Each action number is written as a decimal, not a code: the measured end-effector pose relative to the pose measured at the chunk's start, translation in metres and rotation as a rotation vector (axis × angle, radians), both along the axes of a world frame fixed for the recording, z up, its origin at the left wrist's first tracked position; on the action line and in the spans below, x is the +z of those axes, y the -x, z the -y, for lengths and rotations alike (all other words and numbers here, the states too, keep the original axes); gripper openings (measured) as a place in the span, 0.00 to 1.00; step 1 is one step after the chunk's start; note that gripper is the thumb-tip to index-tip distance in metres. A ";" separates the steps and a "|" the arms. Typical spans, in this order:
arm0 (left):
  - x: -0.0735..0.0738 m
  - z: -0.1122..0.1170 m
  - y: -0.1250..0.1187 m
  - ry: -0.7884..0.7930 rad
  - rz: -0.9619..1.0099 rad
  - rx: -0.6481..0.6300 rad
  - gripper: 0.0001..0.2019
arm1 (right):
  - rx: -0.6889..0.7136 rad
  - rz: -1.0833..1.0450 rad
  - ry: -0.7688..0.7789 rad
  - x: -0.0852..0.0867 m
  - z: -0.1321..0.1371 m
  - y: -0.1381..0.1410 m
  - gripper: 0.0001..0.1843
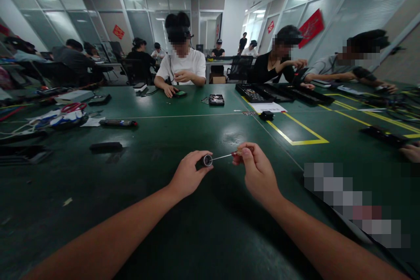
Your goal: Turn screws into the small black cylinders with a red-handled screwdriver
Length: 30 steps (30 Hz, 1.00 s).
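Between the thumb and fingers of my left hand [188,173] is a small round part [208,160] with a pale rim and a dark inside, its open face turned toward me. My right hand [260,173] is closed around the handle of a screwdriver [221,157]. The thin metal shaft points left, and its tip reaches the round part. How deep the tip goes, I cannot tell. Both hands are raised over the green table [183,245].
A black block [266,115] lies ahead, by yellow tape. A pen-like tool [118,123], a dark bar [106,146] and tangled cables [70,113] lie left. A small parts case [216,99] sits ahead. A blurred-out flat object [354,205] lies right. Several people sit around.
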<state>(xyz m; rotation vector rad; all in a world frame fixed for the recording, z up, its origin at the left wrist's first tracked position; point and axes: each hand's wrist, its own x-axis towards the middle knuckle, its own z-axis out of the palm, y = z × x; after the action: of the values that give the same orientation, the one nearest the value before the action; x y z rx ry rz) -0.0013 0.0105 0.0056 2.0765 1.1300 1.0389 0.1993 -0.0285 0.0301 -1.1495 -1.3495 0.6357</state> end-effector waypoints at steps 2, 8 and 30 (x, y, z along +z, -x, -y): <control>0.000 0.000 0.001 -0.006 0.000 0.002 0.16 | 0.009 0.079 -0.017 0.001 0.002 -0.001 0.12; -0.003 -0.003 0.002 -0.023 0.021 0.009 0.15 | 0.139 0.156 0.006 0.002 0.005 -0.001 0.09; -0.006 -0.005 0.003 -0.019 0.026 0.025 0.16 | 0.087 0.277 -0.020 0.002 0.008 0.000 0.08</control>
<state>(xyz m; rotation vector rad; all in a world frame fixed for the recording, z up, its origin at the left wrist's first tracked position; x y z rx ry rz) -0.0041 0.0156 0.0001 2.0630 1.1395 1.0897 0.1997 -0.0360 0.0319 -1.1993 -1.6445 0.5365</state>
